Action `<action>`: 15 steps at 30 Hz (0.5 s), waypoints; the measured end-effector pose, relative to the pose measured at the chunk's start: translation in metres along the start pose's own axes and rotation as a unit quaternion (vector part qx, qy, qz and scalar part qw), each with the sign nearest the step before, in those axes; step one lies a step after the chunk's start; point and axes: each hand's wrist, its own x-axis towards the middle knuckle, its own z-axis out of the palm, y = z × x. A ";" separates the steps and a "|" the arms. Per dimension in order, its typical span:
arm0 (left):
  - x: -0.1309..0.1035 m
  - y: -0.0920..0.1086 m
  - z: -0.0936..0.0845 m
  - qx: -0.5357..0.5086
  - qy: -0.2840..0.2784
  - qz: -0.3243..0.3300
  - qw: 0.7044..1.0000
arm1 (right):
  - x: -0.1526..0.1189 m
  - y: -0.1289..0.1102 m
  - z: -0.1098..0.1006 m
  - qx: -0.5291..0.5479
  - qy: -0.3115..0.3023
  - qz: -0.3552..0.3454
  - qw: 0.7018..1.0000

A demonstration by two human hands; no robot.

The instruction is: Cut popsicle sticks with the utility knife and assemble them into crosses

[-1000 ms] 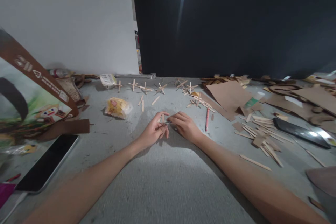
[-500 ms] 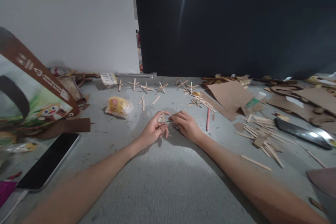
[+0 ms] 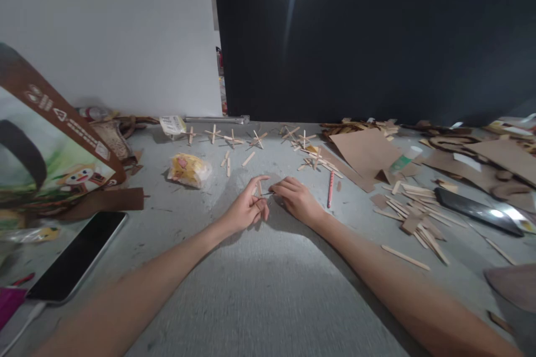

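Near the middle of the table, my left hand (image 3: 246, 207) is closed with thumb and finger around a short piece of wooden craft stick (image 3: 259, 188), which stands up between them. Close by on the right, my right hand (image 3: 296, 198) pinches a thin, dark, narrow tool (image 3: 267, 194) whose tip reaches the wood; its kind is too small to tell. Beyond the hands lie loose short stick pieces (image 3: 248, 159) and a row of small crossed-stick pieces (image 3: 233, 139). A red patterned pen-like stick (image 3: 330, 189) lies to the right of my right hand.
A yellow snack packet (image 3: 188, 170) sits beyond my left hand. On the left are a phone (image 3: 77, 256) with a cable and a large printed bag (image 3: 62, 139). Loose craft sticks (image 3: 431, 240), cardboard (image 3: 364, 153), a glue stick (image 3: 405, 160) and a black device (image 3: 477, 211) crowd the right.
The wooden piece in my left hand has turned and now looks narrower. Both hands stay in nearly the same place; the view has shifted slightly.
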 end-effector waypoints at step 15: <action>0.001 -0.005 0.003 -0.013 0.024 -0.033 0.999 | 0.001 -0.008 0.004 -0.024 -0.005 -0.039 0.999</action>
